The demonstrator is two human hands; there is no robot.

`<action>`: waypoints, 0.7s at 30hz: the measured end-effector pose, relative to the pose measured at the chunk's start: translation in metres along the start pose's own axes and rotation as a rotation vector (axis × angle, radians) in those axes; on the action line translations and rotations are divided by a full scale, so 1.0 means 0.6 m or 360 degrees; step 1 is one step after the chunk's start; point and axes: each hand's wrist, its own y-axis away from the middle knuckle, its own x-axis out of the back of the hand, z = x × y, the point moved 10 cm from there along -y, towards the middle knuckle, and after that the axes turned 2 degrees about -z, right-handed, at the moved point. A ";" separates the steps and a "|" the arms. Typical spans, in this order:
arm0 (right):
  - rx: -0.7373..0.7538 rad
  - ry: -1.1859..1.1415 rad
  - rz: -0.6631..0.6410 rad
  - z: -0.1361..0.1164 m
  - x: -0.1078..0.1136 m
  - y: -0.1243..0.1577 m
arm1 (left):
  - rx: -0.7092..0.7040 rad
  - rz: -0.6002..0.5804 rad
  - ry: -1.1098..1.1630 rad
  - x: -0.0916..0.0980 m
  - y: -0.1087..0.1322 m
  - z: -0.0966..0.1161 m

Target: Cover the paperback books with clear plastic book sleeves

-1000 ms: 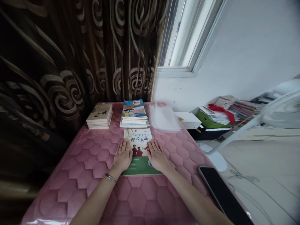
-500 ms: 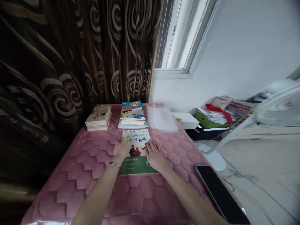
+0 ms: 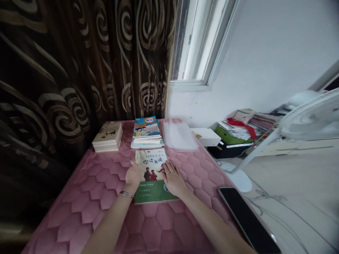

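A book [image 3: 152,192] with a pale upper cover, drawn figures and a green lower band lies face up on the pink table cover. My right hand [image 3: 173,180] rests flat over its right side, fingers stretched out and pointing forward. Against the left edge of the book is my left hand [image 3: 133,174], with a silver bracelet at the wrist. Most of the left fingers are hidden, so I cannot see whether they grip the edge. Just beyond the book stands a stack of textbooks [image 3: 147,128] with a blue cover on top.
A stack of beige books [image 3: 108,137] sits at the back left, and clear plastic sheets [image 3: 180,135] lie at the back right. A phone [image 3: 246,218] is by the right edge. Beside the table are a white box [image 3: 208,137], a white fan [image 3: 256,151] and cables; a curtain [image 3: 119,60] hangs behind.
The view has shifted slightly, so the table and books appear a little lower and further left. Both hands stay at the sides of the book.
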 end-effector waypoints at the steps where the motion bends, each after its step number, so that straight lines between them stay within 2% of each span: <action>1: -0.0004 0.0006 -0.0002 0.001 0.000 0.000 | 0.0011 0.0013 -0.0037 -0.001 0.003 0.002; 4: -0.0008 0.0015 -0.0016 0.001 0.000 0.000 | 0.0048 0.0042 -0.0166 0.003 0.009 0.012; 7: 0.0001 0.0025 0.0045 -0.001 0.008 0.002 | 0.0004 0.0091 -0.0249 0.021 0.017 0.023; 8: 0.0022 0.0027 0.0081 -0.004 0.012 0.005 | -0.0084 0.0109 -0.0294 0.027 0.023 0.031; 11: 0.0072 -0.0006 0.0178 -0.005 0.023 0.015 | -0.0544 0.0112 -0.0398 0.030 0.060 0.061; 13: 0.0021 -0.0058 0.0241 0.006 0.029 0.023 | -0.0669 0.0100 -0.0352 0.026 0.088 0.055; 17: -0.0166 -0.0276 0.0345 0.042 0.039 0.034 | -0.0352 0.0086 -0.0183 0.025 0.105 -0.002; 21: -0.0282 -0.0668 0.0299 0.068 0.039 0.022 | -0.0133 -0.0205 0.0163 0.016 0.082 -0.021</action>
